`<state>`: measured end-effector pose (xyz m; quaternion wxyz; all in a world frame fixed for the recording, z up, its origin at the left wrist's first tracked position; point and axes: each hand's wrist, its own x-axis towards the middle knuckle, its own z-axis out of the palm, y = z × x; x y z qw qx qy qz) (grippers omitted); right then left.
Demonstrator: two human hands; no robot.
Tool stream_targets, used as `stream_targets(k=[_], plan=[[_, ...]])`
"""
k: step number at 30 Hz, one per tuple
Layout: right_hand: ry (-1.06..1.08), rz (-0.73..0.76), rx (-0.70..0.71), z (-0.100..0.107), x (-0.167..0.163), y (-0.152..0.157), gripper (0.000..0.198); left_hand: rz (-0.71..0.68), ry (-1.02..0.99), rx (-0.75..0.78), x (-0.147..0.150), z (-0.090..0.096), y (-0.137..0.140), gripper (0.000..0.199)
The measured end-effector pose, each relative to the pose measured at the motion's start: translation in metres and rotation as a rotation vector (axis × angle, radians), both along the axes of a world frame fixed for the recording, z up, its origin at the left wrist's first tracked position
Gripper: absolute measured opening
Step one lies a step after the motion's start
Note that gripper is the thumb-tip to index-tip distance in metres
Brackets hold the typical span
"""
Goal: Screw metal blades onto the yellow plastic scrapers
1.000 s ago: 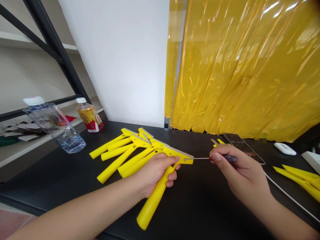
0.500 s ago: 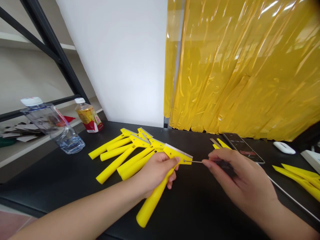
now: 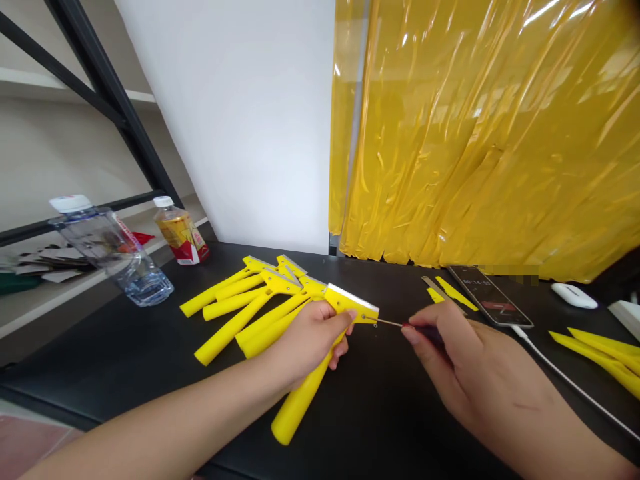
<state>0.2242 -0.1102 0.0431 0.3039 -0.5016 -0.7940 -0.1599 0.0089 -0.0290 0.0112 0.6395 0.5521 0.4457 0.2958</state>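
Note:
My left hand [image 3: 320, 333] is closed around the neck of a yellow scraper [image 3: 300, 403] with a metal blade along its head, its thumb pressed on the head. In my right hand [image 3: 460, 353] is a screwdriver [image 3: 387, 321], pinched between thumb and fingers. Its thin shaft points left and its tip meets a screw on the right side of the scraper head. Most of the screwdriver's dark handle is hidden by my fingers. Several more yellow scrapers [image 3: 233, 337] lie overlapping on the black table just left of my left hand.
Flat yellow pieces [image 3: 456, 293] and a metal strip lie behind my right hand, beside a phone [image 3: 493, 297] with a white cable [image 3: 560, 370]. More yellow parts [image 3: 600, 353] and a white case [image 3: 573, 295] are at right. Two bottles [image 3: 145, 283] [image 3: 181, 233] stand at left.
The scraper head and the screwdriver have shifted slightly left, and the shaft now tilts more. My right hand has turned, showing more of its back and some of the dark handle.

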Motion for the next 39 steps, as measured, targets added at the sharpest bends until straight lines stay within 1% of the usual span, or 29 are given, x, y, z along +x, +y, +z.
stream_targets(k=[2,5,9,12,15,18,21,24,28,30,32,35,37,39], plan=[[0.03,-0.005,-0.021,-0.001,0.001,0.002,0.016,0.003,0.001,0.003,0.0,0.0,0.0,0.034],[0.075,-0.01,-0.118,-0.004,0.004,0.005,0.013,0.005,0.001,0.007,0.0,0.0,0.001,0.035],[0.101,-0.027,-0.116,-0.009,0.007,0.006,0.021,0.013,-0.003,-0.003,-0.001,-0.001,0.002,0.034],[0.078,-0.024,-0.161,-0.009,0.008,0.007,0.016,0.018,0.001,-0.01,0.0,-0.002,0.003,0.034],[0.056,-0.035,-0.116,-0.009,0.009,0.008,0.019,0.016,0.002,-0.013,0.0,-0.002,0.003,0.033],[0.04,-0.021,-0.15,-0.009,0.01,0.008,0.014,0.022,0.009,-0.021,0.0,-0.002,0.003,0.032],[0.05,-0.033,-0.148,-0.009,0.011,0.008,0.015,0.032,0.014,-0.024,0.0,-0.002,0.003,0.032],[0.055,-0.003,-0.2,-0.009,0.012,0.008,0.012,0.029,0.017,-0.028,0.0,-0.002,0.003,0.033],[0.065,-0.019,-0.188,-0.008,0.013,0.008,0.015,0.03,0.035,-0.028,-0.001,-0.002,0.004,0.034],[0.072,0.005,-0.224,-0.008,0.013,0.009,0.014,0.032,0.044,-0.031,-0.001,-0.002,0.004,0.034],[0.054,-0.013,-0.241,-0.008,0.014,0.009,0.014,0.026,0.05,-0.034,-0.001,-0.002,0.004,0.034],[0.062,-0.032,-0.194,-0.007,0.014,0.008,0.019,0.024,0.057,-0.028,-0.001,-0.001,0.003,0.034],[0.073,0.002,-0.219,-0.006,0.013,0.007,0.016,0.022,0.061,-0.023,-0.001,-0.001,0.003,0.033],[0.058,0.002,-0.248,-0.005,0.014,0.006,0.015,0.013,0.062,-0.023,-0.001,-0.001,0.002,0.033]])
